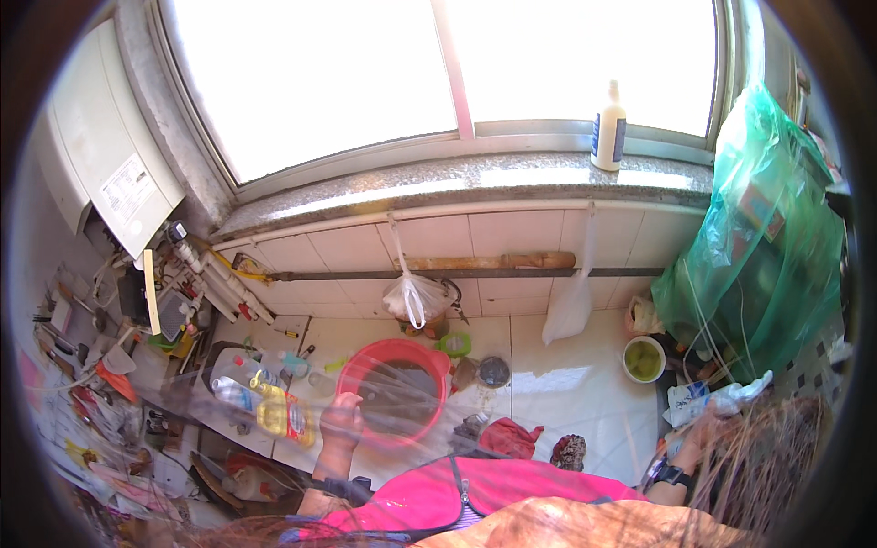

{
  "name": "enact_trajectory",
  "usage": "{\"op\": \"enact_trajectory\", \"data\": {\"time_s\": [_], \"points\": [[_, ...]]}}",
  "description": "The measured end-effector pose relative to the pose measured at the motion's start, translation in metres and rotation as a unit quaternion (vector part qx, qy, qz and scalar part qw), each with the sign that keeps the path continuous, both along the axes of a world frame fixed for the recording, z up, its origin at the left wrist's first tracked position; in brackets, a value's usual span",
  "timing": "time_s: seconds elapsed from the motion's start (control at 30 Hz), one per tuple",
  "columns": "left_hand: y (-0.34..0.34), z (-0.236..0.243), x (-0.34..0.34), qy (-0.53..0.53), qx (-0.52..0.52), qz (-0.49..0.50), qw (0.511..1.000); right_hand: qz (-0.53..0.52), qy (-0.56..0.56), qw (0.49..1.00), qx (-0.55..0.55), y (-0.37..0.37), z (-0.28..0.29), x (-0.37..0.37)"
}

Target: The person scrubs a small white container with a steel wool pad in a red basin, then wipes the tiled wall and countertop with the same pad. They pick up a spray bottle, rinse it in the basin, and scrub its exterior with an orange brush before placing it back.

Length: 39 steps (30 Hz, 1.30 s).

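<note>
My left hand [341, 422] is closed at the near left rim of a red plastic basin [439, 365], thumb uppermost. Dark, murky liquid fills part of the basin. Beside this hand lies a bottle of yellow oil [274, 413]. Far to the right, my right hand [700, 433] reaches toward a crumpled white plastic or cloth piece [738, 396]. Loose strands of hair cover its fingers, so their grip is hidden. A dark watch [674, 475] sits on the right wrist. On the white tiled counter [585, 393], a red cloth [510, 438] lies between my arms.
A green bowl of liquid [645, 360] stands near a large green plastic bag [758, 247] at right. White bags [413, 298] hang below the sill, where a pale bottle [608, 137] stands. Left are clear bottles [236, 391] and cluttered utensils [114, 361]. A dark lump [568, 452] sits at the near edge.
</note>
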State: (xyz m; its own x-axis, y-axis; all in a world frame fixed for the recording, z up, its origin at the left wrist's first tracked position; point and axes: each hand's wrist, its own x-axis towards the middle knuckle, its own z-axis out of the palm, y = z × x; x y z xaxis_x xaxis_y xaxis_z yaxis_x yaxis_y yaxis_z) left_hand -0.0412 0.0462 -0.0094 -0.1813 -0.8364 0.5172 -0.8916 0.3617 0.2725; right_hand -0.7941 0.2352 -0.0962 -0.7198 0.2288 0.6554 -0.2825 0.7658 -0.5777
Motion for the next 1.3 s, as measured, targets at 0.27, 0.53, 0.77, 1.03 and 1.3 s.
{"op": "enact_trajectory", "data": {"time_s": [0.27,0.53,0.77,1.03,1.3], "points": [[0.005,-0.009,0.008,0.020,-0.010,-0.002,1.000,0.471,-0.040,0.865,-0.168,-0.082,0.021,0.107],[0.003,-0.005,0.004,0.038,-0.037,-0.029,0.998,0.619,-0.128,0.769,-0.094,-0.120,0.035,0.174],[0.008,-0.008,0.002,0.014,-0.015,-0.023,1.000,0.679,-0.320,0.601,-0.272,-0.132,0.029,0.189],[-0.009,0.017,-0.050,0.185,0.134,-0.081,0.970,0.760,-0.512,0.310,-0.255,-0.190,0.038,0.260],[-0.034,0.048,-0.131,0.329,0.308,-0.188,0.873,0.830,-0.541,0.094,-0.099,-0.234,0.077,0.386]]}}
